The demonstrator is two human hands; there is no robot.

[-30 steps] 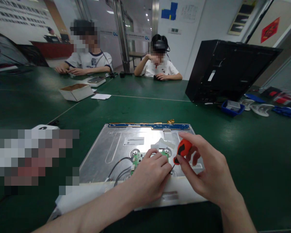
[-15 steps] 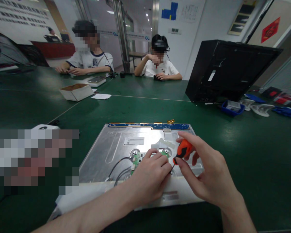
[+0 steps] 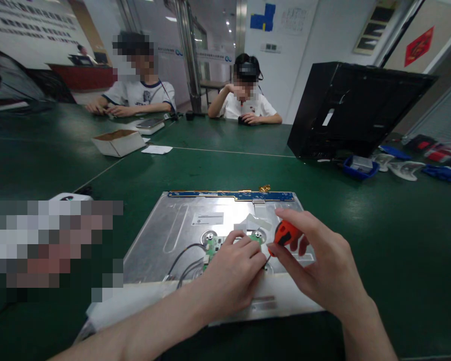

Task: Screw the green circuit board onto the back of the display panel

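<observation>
On the bench (image 3: 210, 170), metal panel (image 3: 146, 258) lies before you | green board (image 3: 212, 244) on it, partly under your left hand (image 3: 236, 271), grip hidden, can't tell | tilted screwdriver (image 3: 284, 232) pinched in your right hand (image 3: 325, 260) | likely screw work; next move calls for a steady tip

green table (image 3: 218, 173) | white wall (image 3: 280, 75) | metal-framed glass partition (image 3: 216, 56) | red counter (image 3: 80, 77) | ceiling light (image 3: 171, 19)

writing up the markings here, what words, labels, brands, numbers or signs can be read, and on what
No text reads clearly.
Label on the panel: too small.
Wall text: blurred.
Glass lettering: blurred.
Red sign: too blurred.
Wall sheet: too faint.
Shirt print: too blurred.
</observation>
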